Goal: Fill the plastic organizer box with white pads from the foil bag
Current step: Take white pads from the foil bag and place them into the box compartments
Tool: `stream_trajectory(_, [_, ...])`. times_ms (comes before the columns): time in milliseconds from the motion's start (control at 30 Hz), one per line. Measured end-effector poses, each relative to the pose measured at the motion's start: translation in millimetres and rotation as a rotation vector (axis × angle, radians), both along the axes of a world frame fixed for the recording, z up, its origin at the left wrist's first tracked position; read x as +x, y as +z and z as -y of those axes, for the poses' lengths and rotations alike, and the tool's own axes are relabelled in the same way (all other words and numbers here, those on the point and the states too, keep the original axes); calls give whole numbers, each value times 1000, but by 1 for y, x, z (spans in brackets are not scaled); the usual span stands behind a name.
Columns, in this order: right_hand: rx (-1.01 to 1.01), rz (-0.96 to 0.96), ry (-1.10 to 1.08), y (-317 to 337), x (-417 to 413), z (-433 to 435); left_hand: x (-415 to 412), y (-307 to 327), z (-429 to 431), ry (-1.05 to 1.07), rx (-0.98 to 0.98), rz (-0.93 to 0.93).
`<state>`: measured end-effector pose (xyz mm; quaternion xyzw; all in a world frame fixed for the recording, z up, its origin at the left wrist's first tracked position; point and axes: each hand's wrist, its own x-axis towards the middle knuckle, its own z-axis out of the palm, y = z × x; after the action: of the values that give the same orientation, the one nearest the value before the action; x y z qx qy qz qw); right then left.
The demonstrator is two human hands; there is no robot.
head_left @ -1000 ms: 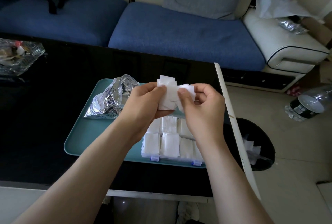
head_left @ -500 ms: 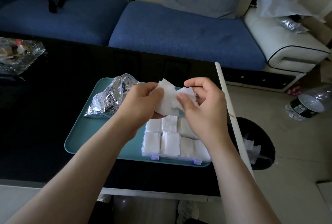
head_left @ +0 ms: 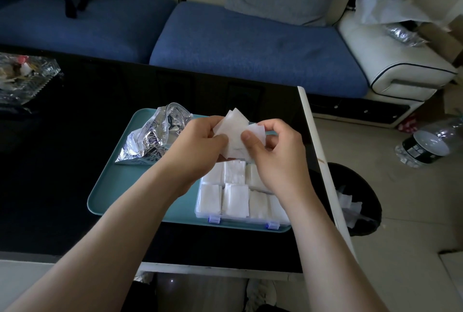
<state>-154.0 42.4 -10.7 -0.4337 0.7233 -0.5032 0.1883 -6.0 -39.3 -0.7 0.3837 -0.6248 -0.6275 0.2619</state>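
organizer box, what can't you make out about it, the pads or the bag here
Head view only.
Organizer box: far and right compartments hidden behind right hand and left hand.
Held white pads: count unclear; they overlap under the fingers.
Foil bag: contents hidden by crumpled foil; print too small.

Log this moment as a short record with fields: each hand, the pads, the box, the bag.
left hand: pinches a bunch of white pads above the organizer box
right hand: pinches the same bunch
organizer box: on teal tray, visible compartments hold pads
foil bag: crumpled, on tray's far left
tray: on black table
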Motion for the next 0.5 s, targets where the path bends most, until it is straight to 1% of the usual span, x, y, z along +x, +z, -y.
stream_trajectory(100, [14, 36, -12, 1, 1, 0, -1, -5, 1, 14, -26, -2])
stream_trajectory(167, [19, 59, -20, 2, 2, -1, -1, -6, 1, 28, 4, -39])
stream_trajectory(333, [-1, 175, -77, 4, 4, -1, -3, -3, 0, 69, 196, -172])
stream_trajectory(433, [-36, 216, -113, 6, 7, -1, -6, 0, -3, 97, 310, -246])
stream_trajectory(500, [-63, 209, -119, 6, 10, 0, -8, 3, -5, 85, 375, -295])
